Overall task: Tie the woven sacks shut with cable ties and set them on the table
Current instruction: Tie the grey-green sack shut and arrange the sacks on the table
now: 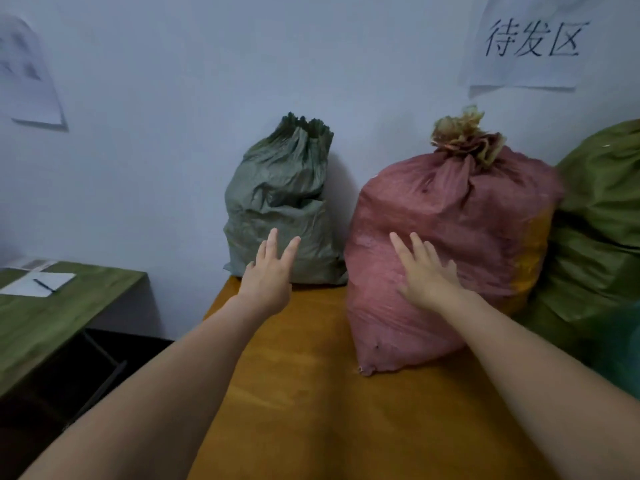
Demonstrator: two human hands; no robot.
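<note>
Where the pale wall (173, 98) fills the upper half of the view, the orange table (311, 393) runs from 6 o'clock up to meet it at the centre. The red sack (450, 209) stands on the table at 3 o'clock, its neck gathered into a frayed tuft at the top; what binds the neck cannot be made out. A green sack (602, 209) bulges at the far 3 o'clock edge, pressed against the red one. A green desk (52, 323) sits lower at 8 o'clock, apart from the table. The grey sack (277, 188) stands at the table's far edge near 12 o'clock, against the wall and just beside the red sack, its pleated mouth drawn narrow. A sign (533, 39) with dark characters hangs on the wall at 1 o'clock, and a blurred sheet (27, 71) at 10 o'clock.

The right hand (427, 271) lies flat on the front of the red sack, fingers straight and spread wide. The left hand (268, 275) reaches to the foot of the grey sack, fingers straight and parted, holding nothing; whether it touches the sack cannot be told.

A notepad (38, 284) lies on the desk at 9 o'clock with a pen (44, 285) on it.
</note>
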